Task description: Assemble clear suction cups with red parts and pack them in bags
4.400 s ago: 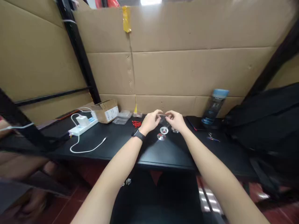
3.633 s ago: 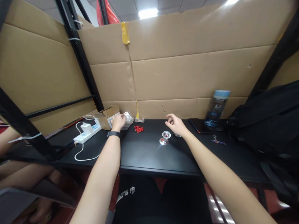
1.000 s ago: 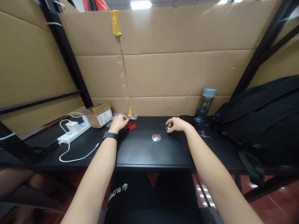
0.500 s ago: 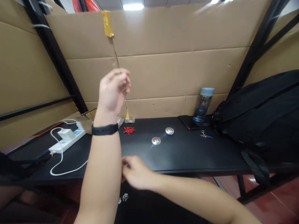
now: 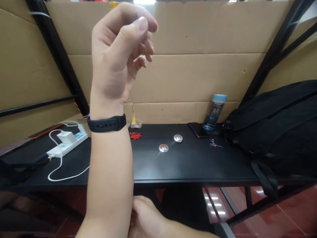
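Observation:
My left hand [image 5: 121, 49] is raised in front of the cardboard wall, fingers loosely curled and apart, with nothing in it. A black wristband [image 5: 107, 124] circles that wrist. Low down, my right hand [image 5: 147, 216] is against the left forearm near the elbow, its fingers hidden behind the arm. On the black table [image 5: 193, 165] lie two shiny round metal discs, one [image 5: 163, 148] nearer with a red mark and one [image 5: 178, 138] farther back. Small red pieces [image 5: 135, 136] form a pile just right of the left forearm.
A white power strip [image 5: 68, 145] with a plug and cable lies at the left. Toward the back right are a phone [image 5: 198, 130], a water bottle [image 5: 214, 112] and a small keychain [image 5: 216, 144]. A black backpack [image 5: 277, 129] fills the right end, with its strap hanging over the edge.
My left hand has risen and come closer to the camera. My right hand has moved down along the left forearm toward the elbow. The view has shifted slightly.

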### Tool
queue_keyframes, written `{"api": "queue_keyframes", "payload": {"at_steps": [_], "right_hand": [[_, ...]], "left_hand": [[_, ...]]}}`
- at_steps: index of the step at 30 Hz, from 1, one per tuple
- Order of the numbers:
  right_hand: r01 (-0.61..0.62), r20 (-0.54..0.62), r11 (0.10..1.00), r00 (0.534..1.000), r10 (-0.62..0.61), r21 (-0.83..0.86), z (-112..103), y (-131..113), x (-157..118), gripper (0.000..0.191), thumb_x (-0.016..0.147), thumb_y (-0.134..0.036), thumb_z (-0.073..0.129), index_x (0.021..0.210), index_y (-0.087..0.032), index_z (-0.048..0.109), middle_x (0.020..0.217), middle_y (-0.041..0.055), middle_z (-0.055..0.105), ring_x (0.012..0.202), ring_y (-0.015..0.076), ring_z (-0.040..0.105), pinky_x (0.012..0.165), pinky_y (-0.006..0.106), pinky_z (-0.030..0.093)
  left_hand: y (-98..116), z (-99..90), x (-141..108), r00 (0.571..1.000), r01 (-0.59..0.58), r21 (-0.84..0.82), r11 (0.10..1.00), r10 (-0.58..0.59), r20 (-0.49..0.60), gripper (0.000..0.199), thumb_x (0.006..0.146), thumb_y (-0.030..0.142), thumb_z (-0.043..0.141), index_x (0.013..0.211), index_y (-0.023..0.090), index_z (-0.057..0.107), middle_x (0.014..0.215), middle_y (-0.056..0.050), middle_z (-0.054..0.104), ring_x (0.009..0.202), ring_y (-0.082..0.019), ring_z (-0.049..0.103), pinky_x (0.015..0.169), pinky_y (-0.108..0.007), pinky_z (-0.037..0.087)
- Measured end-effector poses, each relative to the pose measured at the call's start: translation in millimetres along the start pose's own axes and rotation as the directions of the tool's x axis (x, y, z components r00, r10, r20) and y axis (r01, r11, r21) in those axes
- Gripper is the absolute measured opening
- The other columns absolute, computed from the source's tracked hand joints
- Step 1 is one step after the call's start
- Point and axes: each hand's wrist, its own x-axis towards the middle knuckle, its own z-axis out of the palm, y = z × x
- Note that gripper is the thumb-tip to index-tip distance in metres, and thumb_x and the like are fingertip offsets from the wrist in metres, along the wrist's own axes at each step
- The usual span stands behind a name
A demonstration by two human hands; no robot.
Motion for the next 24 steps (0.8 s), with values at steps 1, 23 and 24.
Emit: {"api": "queue_keyframes", "payload": {"at_steps": [1,23,24], "right_hand": [[-0.007,0.051,0.999,0.999,0.009,-0.034,-2,1,-7,0.015,0.07,-0.027,0.065,0.063,-0.019,0.054,0.051,-0.0011,0.052,0.043,0.011,0.047,0.047,0.023,0.037],[0.236,0.338,-0.319,0.886,-0.319,-0.918,-80,-274,23,0.016,0.075,-0.014,0.072,0.09,-0.019,0.074,0.074,-0.0007,0.073,0.065,0.0141,0.067,0.064,0.022,0.047],[0.284,0.366,-0.253,0.842,-0.395,-0.925,-84,-276,24,0.015,0.077,-0.015,0.069,0.091,-0.019,0.073,0.074,0.0,0.073,0.067,0.0147,0.068,0.066,0.023,0.049]], "left_hand": [[0,-4.3,-1,1.0,0.004,0.032,0.999,-0.004,-0.006,0.008,0.098,0.038,0.06,0.093,0.033,0.064,0.097,-0.003,0.066,0.105,-0.025,0.068,0.08,-0.034,0.058],[-197,-5.4,-200,0.677,0.416,0.54,0.732,-0.646,0.354,0.027,0.088,0.037,0.061,0.094,0.017,0.078,0.085,-0.005,0.077,0.074,-0.017,0.067,0.07,-0.026,0.049],[-196,-3.6,-201,0.674,0.436,0.526,0.73,-0.652,0.347,0.026,0.088,0.037,0.062,0.096,0.018,0.077,0.086,-0.005,0.077,0.076,-0.017,0.068,0.072,-0.026,0.051]]}}
